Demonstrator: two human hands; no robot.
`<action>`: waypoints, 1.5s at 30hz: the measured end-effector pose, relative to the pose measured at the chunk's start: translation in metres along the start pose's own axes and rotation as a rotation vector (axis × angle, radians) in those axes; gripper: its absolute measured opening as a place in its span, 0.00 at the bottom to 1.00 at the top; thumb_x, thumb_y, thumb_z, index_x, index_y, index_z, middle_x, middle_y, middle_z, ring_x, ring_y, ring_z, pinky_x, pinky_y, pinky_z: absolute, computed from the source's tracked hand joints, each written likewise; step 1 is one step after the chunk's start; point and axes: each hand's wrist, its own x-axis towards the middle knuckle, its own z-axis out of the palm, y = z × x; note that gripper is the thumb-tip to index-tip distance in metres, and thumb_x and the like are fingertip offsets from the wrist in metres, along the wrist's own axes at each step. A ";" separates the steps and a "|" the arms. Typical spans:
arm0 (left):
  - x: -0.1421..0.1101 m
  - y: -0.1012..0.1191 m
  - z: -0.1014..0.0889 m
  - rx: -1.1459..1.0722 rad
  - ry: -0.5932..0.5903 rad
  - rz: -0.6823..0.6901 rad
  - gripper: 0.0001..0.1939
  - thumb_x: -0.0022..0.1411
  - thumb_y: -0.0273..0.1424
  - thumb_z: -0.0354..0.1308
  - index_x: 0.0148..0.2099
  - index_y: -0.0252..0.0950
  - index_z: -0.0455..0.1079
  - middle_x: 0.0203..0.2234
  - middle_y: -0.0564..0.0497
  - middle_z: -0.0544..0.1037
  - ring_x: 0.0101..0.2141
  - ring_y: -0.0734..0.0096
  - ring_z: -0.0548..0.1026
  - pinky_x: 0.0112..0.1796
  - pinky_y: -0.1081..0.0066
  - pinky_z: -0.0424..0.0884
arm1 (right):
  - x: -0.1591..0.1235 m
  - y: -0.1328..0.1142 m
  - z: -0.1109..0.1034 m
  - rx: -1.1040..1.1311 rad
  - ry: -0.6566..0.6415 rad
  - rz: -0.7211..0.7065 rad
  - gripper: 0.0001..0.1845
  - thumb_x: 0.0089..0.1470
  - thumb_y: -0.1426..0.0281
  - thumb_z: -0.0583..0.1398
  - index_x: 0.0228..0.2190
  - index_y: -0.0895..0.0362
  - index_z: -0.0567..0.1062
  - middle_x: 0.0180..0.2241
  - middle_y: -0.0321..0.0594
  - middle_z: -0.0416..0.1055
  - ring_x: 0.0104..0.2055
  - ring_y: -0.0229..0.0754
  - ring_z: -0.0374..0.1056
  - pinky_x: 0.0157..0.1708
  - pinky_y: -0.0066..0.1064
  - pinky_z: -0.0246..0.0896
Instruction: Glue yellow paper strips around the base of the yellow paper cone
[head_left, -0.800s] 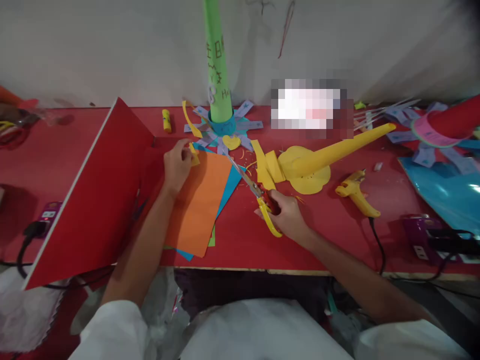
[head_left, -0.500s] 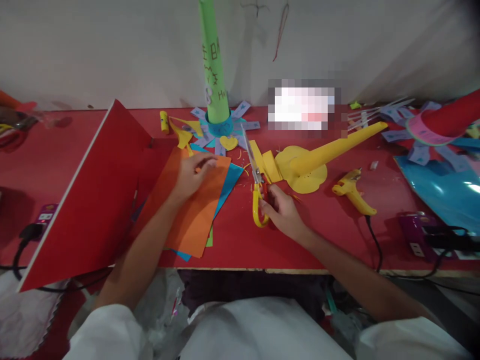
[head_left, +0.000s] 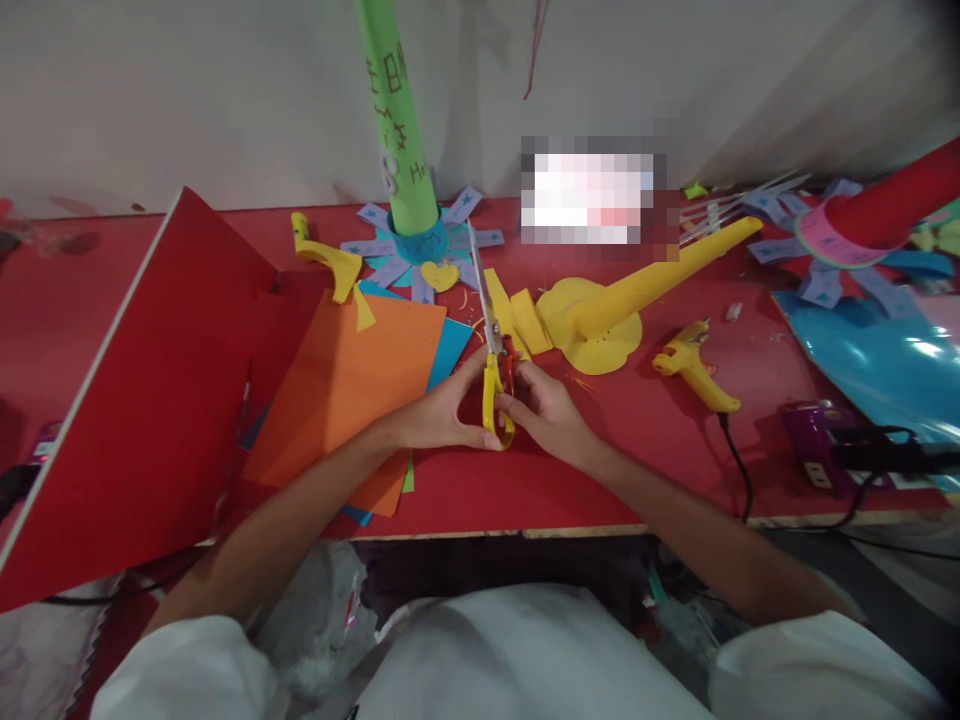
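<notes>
A pair of scissors (head_left: 491, 375) with yellow and red handles points away from me, its blades close together. My right hand (head_left: 551, 412) grips the handles from the right. From the left, my left hand (head_left: 450, 410) reaches round the yellow handle, thumb and fingers touching it. Orange paper (head_left: 352, 370) lies left of the scissors, on top of blue paper (head_left: 452, 348). Just beyond the blades are folded yellow strips (head_left: 529, 320) and a yellow paper heart (head_left: 439, 276).
A green paper tube (head_left: 401, 130) stands upright at the back. A yellow paper cone on a flower-shaped base (head_left: 600, 345) and a yellow glue gun (head_left: 697, 370) lie to the right. A red board (head_left: 150, 400) stands tilted at left; a purple power socket (head_left: 825, 450) sits far right.
My left hand has moved right, from above the orange paper to the scissors' yellow handle. The scissors stay in my right hand. The view has shifted slightly.
</notes>
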 end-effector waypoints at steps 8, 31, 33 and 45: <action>-0.001 -0.003 0.001 0.021 0.086 0.055 0.66 0.53 0.58 0.77 0.82 0.51 0.46 0.78 0.43 0.57 0.77 0.38 0.55 0.77 0.43 0.52 | -0.001 -0.015 -0.003 -0.088 0.065 -0.022 0.32 0.69 0.37 0.51 0.28 0.51 0.66 0.22 0.33 0.66 0.24 0.39 0.66 0.25 0.32 0.61; -0.010 -0.002 -0.030 0.580 0.299 0.190 0.56 0.63 0.65 0.63 0.82 0.50 0.46 0.76 0.40 0.57 0.75 0.35 0.58 0.73 0.39 0.58 | 0.001 -0.024 -0.024 -0.115 0.295 -0.121 0.31 0.70 0.44 0.57 0.26 0.53 0.79 0.24 0.39 0.78 0.24 0.39 0.72 0.28 0.32 0.70; -0.011 0.000 -0.042 0.726 0.392 0.224 0.54 0.66 0.62 0.62 0.82 0.47 0.44 0.76 0.39 0.57 0.74 0.36 0.59 0.72 0.40 0.59 | 0.000 -0.024 -0.025 -0.131 0.281 -0.137 0.30 0.71 0.47 0.57 0.27 0.53 0.79 0.24 0.39 0.78 0.25 0.39 0.73 0.28 0.32 0.70; -0.028 0.015 -0.103 1.122 0.409 -0.123 0.50 0.64 0.51 0.67 0.80 0.48 0.50 0.74 0.39 0.63 0.73 0.36 0.60 0.71 0.42 0.59 | -0.001 -0.019 -0.028 -0.309 0.212 -0.248 0.28 0.74 0.53 0.53 0.28 0.53 0.80 0.26 0.39 0.80 0.28 0.40 0.76 0.30 0.33 0.70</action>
